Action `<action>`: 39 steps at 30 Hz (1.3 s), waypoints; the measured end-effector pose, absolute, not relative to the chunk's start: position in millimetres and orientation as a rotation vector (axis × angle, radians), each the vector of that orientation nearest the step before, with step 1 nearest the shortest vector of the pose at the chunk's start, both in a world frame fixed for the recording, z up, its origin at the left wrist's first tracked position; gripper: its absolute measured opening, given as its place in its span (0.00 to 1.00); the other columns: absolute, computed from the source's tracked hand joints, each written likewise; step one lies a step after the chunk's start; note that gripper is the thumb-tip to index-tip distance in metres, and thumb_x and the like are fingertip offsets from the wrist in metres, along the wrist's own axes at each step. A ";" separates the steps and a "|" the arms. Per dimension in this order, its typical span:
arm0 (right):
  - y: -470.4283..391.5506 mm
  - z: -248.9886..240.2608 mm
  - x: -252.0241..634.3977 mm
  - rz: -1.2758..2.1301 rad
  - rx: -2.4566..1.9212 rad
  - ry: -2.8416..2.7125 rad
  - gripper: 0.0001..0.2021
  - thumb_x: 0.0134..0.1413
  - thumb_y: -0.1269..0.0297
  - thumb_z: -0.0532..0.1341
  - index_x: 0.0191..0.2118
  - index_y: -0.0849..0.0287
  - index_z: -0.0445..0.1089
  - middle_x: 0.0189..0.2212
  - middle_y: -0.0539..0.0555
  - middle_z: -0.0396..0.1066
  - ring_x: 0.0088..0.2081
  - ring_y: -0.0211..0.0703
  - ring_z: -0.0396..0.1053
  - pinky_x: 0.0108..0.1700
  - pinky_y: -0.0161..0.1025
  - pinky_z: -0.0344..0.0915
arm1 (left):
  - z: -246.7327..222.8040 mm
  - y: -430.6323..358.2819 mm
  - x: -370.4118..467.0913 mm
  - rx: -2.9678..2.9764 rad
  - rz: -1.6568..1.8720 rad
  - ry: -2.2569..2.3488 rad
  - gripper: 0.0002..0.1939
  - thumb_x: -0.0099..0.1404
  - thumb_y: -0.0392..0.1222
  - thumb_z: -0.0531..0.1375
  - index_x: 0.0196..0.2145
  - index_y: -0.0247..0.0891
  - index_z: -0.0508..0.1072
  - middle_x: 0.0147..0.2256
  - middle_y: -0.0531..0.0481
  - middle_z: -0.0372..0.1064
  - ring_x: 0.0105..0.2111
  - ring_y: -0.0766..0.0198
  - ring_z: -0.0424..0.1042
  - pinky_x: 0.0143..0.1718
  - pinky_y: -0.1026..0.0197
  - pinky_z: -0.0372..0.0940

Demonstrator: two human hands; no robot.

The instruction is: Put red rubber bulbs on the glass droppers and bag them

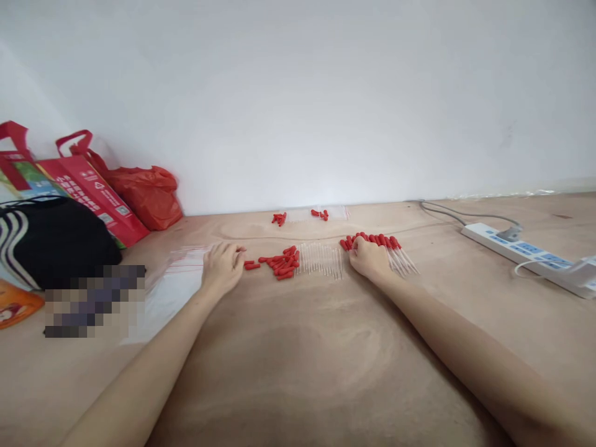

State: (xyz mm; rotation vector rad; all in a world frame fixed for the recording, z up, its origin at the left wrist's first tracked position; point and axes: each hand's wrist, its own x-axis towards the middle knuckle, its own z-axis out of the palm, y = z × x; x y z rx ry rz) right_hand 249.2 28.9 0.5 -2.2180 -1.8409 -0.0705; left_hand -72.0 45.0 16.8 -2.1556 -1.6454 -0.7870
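Note:
My left hand [222,266] rests palm down on the wooden table [298,360], fingers curled over the edge of a stack of clear zip bags [172,282]. Just right of it lies a pile of loose red rubber bulbs [279,262] and a row of clear pipette tubes [320,259]. My right hand [370,257] lies on a row of assembled droppers with red bulbs [388,248], fingers bent onto them. Whether it grips one I cannot tell.
Two small bags with red bulbs [310,215] lie by the white wall. Red shopping bags [93,186] and a black striped bag [51,239] stand at the left. A white power strip [526,254] with cables lies at the right.

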 end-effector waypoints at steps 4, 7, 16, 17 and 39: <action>28.2 1.7 245.1 -0.120 -2.165 -1.856 0.13 0.53 0.62 0.48 0.38 0.63 0.65 0.35 0.60 0.71 0.39 0.50 0.67 0.39 0.43 0.52 | 18.8 56.9 -107.2 -2.426 -0.538 -1.616 0.10 0.58 0.43 0.50 0.35 0.39 0.67 0.37 0.47 0.66 0.40 0.56 0.64 0.41 0.56 0.58; 26.2 3.0 236.1 -0.040 -2.159 -1.918 0.14 0.53 0.60 0.48 0.35 0.61 0.67 0.34 0.59 0.71 0.39 0.49 0.67 0.40 0.44 0.52 | 15.2 60.6 -117.7 -2.493 -0.443 -1.596 0.11 0.57 0.46 0.52 0.35 0.39 0.68 0.37 0.46 0.65 0.39 0.56 0.65 0.40 0.57 0.59; 27.0 7.4 213.6 0.067 -2.286 -1.949 0.14 0.50 0.64 0.50 0.32 0.64 0.71 0.35 0.64 0.71 0.37 0.51 0.68 0.42 0.49 0.50 | 4.8 67.1 -125.4 -2.438 -0.370 -1.592 0.07 0.56 0.40 0.51 0.26 0.39 0.67 0.29 0.45 0.65 0.34 0.55 0.65 0.37 0.56 0.61; 27.8 7.8 212.7 0.086 -2.292 -1.948 0.14 0.49 0.64 0.50 0.32 0.64 0.71 0.35 0.64 0.71 0.37 0.52 0.68 0.42 0.49 0.49 | 5.5 66.5 -124.9 -2.422 -0.376 -1.590 0.08 0.57 0.41 0.51 0.26 0.38 0.67 0.30 0.44 0.65 0.34 0.54 0.65 0.38 0.54 0.61; 4.8 0.2 245.3 0.014 -1.578 -2.041 0.11 0.59 0.64 0.44 0.37 0.64 0.58 0.30 0.60 0.68 0.30 0.44 0.66 0.31 0.36 0.54 | -11.1 -11.8 22.8 -2.868 -1.088 -1.017 0.08 0.63 0.38 0.52 0.37 0.36 0.69 0.32 0.48 0.68 0.33 0.64 0.66 0.37 0.59 0.61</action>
